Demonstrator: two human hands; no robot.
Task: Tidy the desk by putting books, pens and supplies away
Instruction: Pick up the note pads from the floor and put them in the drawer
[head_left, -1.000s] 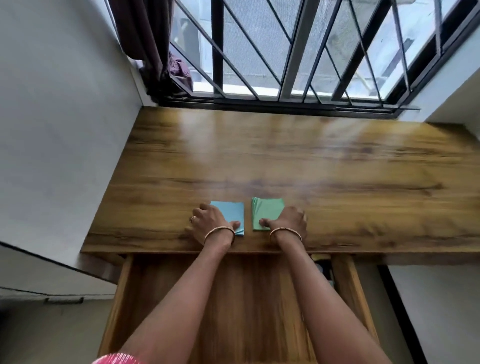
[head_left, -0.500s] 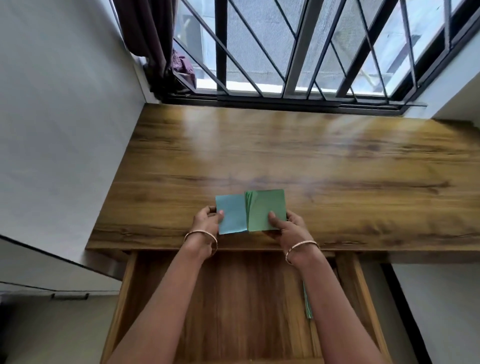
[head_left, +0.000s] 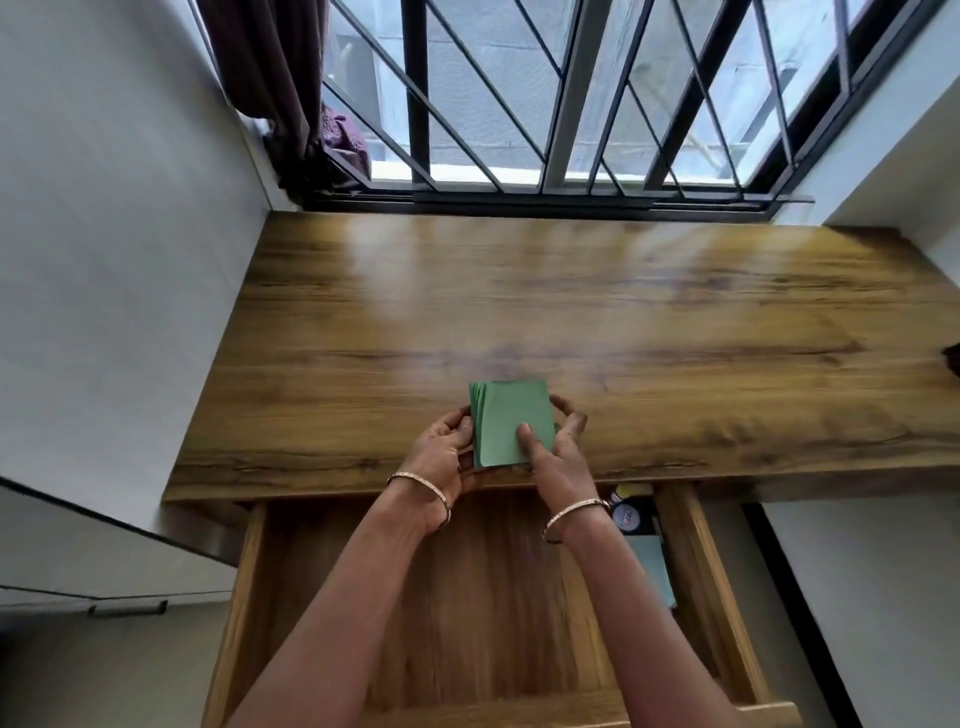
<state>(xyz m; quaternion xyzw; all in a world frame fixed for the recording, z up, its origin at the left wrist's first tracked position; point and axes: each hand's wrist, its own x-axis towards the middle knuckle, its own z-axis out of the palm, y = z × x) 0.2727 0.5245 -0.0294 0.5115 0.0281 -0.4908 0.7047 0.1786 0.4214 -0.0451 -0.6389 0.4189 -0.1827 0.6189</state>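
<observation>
A thin rectangular stack of matte green paper sheets (head_left: 511, 423) sat at the middle of the near edge of the glossy wood-grain desk (head_left: 597, 312). Its long axis ran from that edge toward the window, and its left edges were slightly fanned. The left hand (head_left: 441, 452) gripped its left side, while the right hand (head_left: 558, 457) pinched its right side with the thumb on top. Below that edge, the pulled-out wooden drawer (head_left: 727, 597) showed smooth planks between the forearms.

paper stack (head_left: 511, 421) at desk (head_left: 519, 312) front, drawer (head_left: 488, 597) below
</observation>
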